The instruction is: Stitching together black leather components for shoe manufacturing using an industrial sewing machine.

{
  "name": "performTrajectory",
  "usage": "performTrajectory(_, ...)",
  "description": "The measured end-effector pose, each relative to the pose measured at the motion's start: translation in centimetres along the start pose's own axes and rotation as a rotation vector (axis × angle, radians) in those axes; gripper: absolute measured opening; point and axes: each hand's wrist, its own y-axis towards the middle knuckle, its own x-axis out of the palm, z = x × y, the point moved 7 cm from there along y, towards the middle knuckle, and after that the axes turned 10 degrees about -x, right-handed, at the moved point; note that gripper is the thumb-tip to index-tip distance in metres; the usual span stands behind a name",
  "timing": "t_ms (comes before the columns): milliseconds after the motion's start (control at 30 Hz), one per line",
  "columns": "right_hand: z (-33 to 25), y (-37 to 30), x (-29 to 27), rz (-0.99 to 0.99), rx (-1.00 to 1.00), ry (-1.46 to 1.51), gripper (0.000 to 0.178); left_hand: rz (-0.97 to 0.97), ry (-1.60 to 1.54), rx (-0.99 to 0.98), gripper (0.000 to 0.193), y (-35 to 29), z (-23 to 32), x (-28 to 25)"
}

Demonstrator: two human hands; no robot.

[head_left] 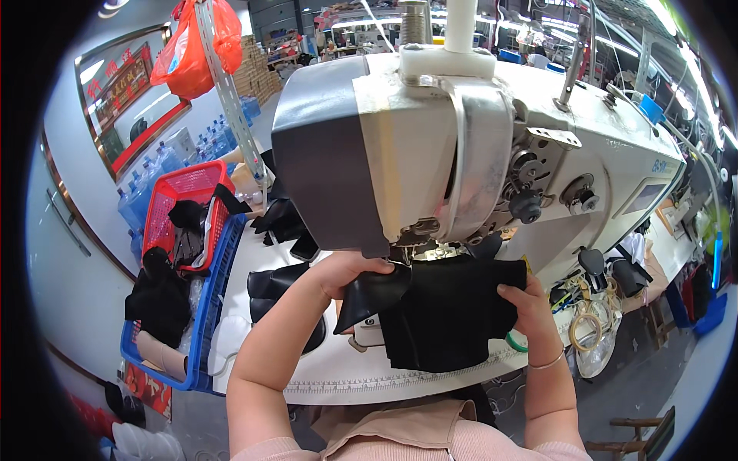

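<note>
A black leather-like piece point(453, 323) hangs over the front of the table, its upper edge under the needle area of a white and grey sewing machine point(330, 154). My left hand point(346, 273) pinches a shiny black flap point(373, 296) at the left side, close to the presser foot. My right hand point(529, 303) grips the right edge, thumb on top and the other fingers mostly hidden behind it. Whether the shiny flap and the matte part are one piece, I cannot tell.
More black pieces point(277, 284) lie left on the white table point(330, 392). Beyond them stand a blue crate point(204, 338) and a red basket point(154, 211) holding black material. Tape rolls point(586, 330) hang at the right. An orange-red bag point(204, 46) hangs from a metal post.
</note>
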Motion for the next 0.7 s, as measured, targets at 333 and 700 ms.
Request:
performTrajectory(333, 1.6, 0.1, -2.6, -0.003, -0.07, 0.454, 0.046, 0.091, 0.01, 0.064, 0.037, 0.0, -1.0, -1.4)
performTrajectory(700, 8.0, -6.7, 4.8, -0.144, -0.216, -0.587, 0.032, 0.524, 1.082, 1.236, 0.038, -6.6, -1.9, 3.3)
